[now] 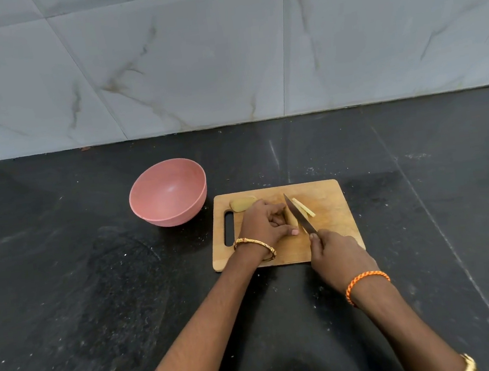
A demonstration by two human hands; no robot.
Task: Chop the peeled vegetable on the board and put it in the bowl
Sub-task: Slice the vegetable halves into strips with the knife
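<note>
Black speckled stone counter (97, 293), a bit dusty with white flecks, running back to a wall of grey marble-look tiles (191, 54). Wooden cutting board (331, 206) sitting square-ish near the middle, handle slot on its left end. Pink bowl (168, 192) just off the board's back-left corner, not quite touching, nothing visible inside.

On the board: left hand (267, 224) curled over a peeled vegetable piece (291, 220), fingers tucked and thumb pressing its near end. Right hand (336, 254) wrapped tight round the knife (298, 212) handle, blade angled away and down against that piece. Couple of pale cut strips (303, 207) lying just right of the blade. Another peeled chunk (242, 204) parked at the back-left of the board, right beside the left knuckles.

Plenty of bare counter left of the bowl and right of the board; near edge out of view.
</note>
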